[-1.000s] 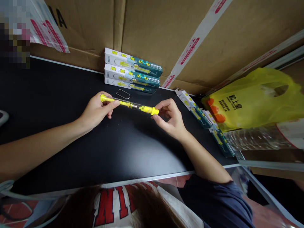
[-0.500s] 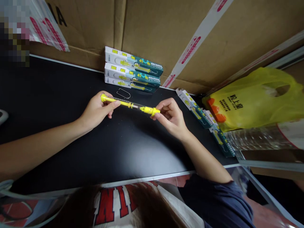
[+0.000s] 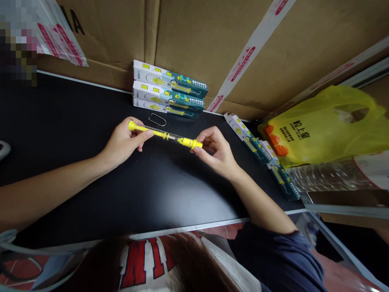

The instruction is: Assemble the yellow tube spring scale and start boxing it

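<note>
A yellow and clear tubular spring scale (image 3: 165,135) is held lengthwise above the black table, tilted slightly down to the right. My left hand (image 3: 127,138) is closed around its left end, thumb along the tube. At the other end, my right hand (image 3: 217,150) pinches the yellow end piece between thumb and fingertips. Inside the clear tube a short spring section shows near the middle. Just behind the tube, a bent metal wire loop (image 3: 157,119) lies on the table.
Spring-scale boxes (image 3: 168,99) are stacked against the cardboard at the back. More such boxes (image 3: 247,138) lie at the right, beside a yellow plastic bag (image 3: 319,125) with orange items inside. The black table (image 3: 75,117) has a pale front edge. A white object (image 3: 4,150) sits far left.
The end piece in my right hand has turned slightly, and the fingers have shifted a little on it. My left hand keeps its hold.
</note>
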`<state>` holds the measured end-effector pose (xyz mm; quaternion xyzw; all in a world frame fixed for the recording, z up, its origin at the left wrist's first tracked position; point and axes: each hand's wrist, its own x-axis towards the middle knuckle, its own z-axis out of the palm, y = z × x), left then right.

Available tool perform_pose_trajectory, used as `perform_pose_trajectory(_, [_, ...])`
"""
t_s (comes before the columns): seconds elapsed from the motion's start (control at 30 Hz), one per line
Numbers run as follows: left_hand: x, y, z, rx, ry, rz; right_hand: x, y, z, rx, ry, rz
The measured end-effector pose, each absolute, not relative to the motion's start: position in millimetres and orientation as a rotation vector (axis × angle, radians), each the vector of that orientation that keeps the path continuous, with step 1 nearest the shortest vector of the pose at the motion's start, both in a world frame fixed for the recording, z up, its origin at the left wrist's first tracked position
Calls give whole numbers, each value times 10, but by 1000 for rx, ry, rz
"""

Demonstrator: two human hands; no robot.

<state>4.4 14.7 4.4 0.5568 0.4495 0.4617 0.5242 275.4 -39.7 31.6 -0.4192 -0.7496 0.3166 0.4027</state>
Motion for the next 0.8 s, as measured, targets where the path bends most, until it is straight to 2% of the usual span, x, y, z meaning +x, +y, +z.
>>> perform_pose_trajectory(0.37, [30, 173, -14, 1361, 1010, 1159, 2731, -415, 309, -1003, -1821, 1021])
perform_pose_trajectory(0.8, [11, 199, -109, 1426, 929, 1249, 2656, -432, 281, -1034, -1743, 1015])
